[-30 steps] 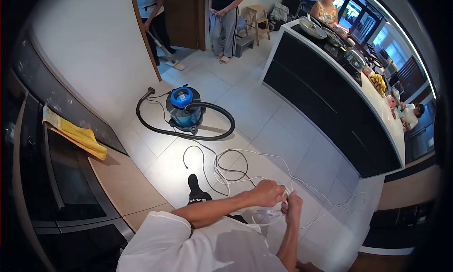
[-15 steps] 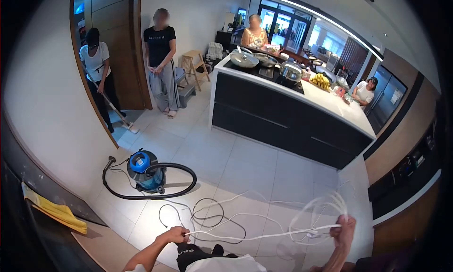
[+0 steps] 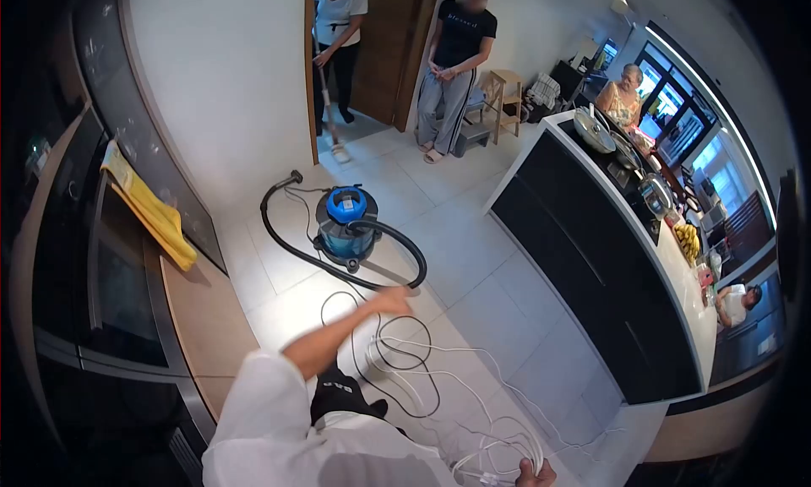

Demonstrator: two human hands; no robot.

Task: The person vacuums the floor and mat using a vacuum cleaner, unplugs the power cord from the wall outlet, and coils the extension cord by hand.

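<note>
At the lower right, my right hand (image 3: 536, 473) is closed around a looped bundle of white cord (image 3: 525, 443). My left hand (image 3: 390, 302) reaches forward over the floor, in front of the vacuum cleaner; motion smears its fingers, and I cannot tell whether they hold any cord. Just below it, a blurred stretch of the same cord hangs or lies. More of the white cord trails across the tiles to the right. A thin black cable (image 3: 433, 377) lies in loose loops beneath my left arm. The blue and black vacuum cleaner (image 3: 347, 225) stands upright, its black hose (image 3: 414, 249) curving around it.
A person with a long-handled floor tool (image 3: 329, 119) works in the doorway. Another stands beside the door. A dark kitchen island (image 3: 583, 250) with pans and bananas (image 3: 687, 242) fills the right, with two people beyond. A yellow towel (image 3: 152, 208) hangs at the left by an oven.
My view has swung, shifting the room. My left hand has moved forward toward the vacuum; the cord no longer stretches taut between my hands. My right hand, still holding the coil, is lower.
</note>
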